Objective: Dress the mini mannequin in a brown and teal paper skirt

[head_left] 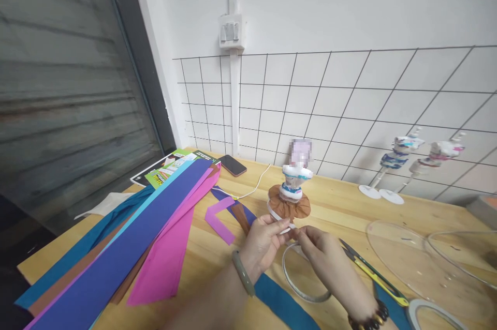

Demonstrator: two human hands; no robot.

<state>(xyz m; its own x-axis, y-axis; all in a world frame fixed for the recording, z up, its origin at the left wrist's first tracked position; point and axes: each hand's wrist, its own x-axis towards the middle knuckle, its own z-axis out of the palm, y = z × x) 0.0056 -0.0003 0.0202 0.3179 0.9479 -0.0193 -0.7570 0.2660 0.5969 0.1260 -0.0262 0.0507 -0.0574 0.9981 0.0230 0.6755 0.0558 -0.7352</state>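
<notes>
A small dress-form figure (pixel 295 177) stands on the table, its white bust marked with blue. Around its lower part spreads a gathered brown crepe-paper skirt (pixel 298 208). White tape (pixel 275 212) runs along the skirt's left edge down to my fingers. My left hand (pixel 267 242), wearing a bangle, is closed with thumb and fingers pinching the tape just below the skirt. Beside it my right hand (pixel 320 250) pinches at the tape's end, fingertips close together; the exact grip is partly hidden. Under my right hand lies a thin tape roll (pixel 287 268).
Long crepe-paper strips (pixel 116 247) cover the left side; a teal strip (pixel 283 301) lies in front. At right are yellow-handled scissors (pixel 378 275), another tape roll (pixel 430 314) and a clear round sheet (pixel 407 252). Behind stand a phone (pixel 232 165) and two more figures (pixel 396 156).
</notes>
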